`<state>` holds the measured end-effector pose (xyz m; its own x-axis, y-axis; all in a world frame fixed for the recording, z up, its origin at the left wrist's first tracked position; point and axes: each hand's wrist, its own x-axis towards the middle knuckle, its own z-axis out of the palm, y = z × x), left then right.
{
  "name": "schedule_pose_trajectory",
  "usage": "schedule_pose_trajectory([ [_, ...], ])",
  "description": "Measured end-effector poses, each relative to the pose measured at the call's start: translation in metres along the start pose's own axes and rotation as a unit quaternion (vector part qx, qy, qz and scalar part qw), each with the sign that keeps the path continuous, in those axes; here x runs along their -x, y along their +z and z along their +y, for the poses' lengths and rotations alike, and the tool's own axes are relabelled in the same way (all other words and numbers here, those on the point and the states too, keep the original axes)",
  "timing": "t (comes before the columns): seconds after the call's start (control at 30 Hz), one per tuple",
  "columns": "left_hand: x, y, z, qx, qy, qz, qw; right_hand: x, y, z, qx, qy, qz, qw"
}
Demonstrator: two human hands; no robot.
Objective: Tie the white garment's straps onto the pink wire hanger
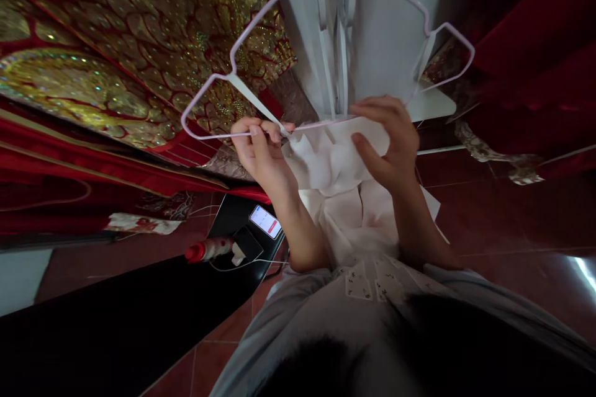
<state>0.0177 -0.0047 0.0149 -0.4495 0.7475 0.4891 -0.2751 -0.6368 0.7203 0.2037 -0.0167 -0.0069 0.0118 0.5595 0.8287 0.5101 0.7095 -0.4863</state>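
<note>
A pale pink hanger (270, 6) hangs in front of me, with white straps looped over both of its shoulders. From the straps a white garment (321, 164) falls below the hanger's bottom bar. My left hand (263, 146) is closed around the left part of that bar, close to the left strap (256, 99). Over the garment's right side is my right hand (388, 139), thumb and fingers apart. Its fingertips are near the bar; whether they touch the cloth is unclear. The right strap (424, 56) runs down behind that hand.
Red and gold sequined garments (139, 43) hang at the left, dark red cloth (535, 43) at the right. On a black table (186, 298) are a lit phone (266, 221), a dark device (248, 243) with a white cable and a red-capped bottle (205, 250). Red tiles (493, 223) cover the floor.
</note>
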Motion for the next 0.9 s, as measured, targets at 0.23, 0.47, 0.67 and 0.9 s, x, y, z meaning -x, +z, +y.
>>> schedule_pose_trajectory([
  [0.23, -0.002, -0.002, 0.001, 0.011, 0.002, -0.007, 1.0, 0.009, -0.031, 0.053, 0.006, 0.105, 0.209, 0.972],
  [0.47, -0.002, -0.002, -0.004, -0.018, 0.024, -0.002, 1.0, 0.011, -0.012, 0.062, -0.161, 0.134, 0.266, 0.941],
  [0.67, -0.001, -0.004, -0.001, -0.022, 0.012, -0.008, 1.0, 0.007, -0.001, 0.045, -0.221, 0.25, 0.215, 0.918],
  [0.9, -0.001, 0.001, -0.001, -0.006, 0.026, 0.0, 1.0, -0.007, -0.023, 0.009, -0.174, 0.289, 0.11, 0.935],
])
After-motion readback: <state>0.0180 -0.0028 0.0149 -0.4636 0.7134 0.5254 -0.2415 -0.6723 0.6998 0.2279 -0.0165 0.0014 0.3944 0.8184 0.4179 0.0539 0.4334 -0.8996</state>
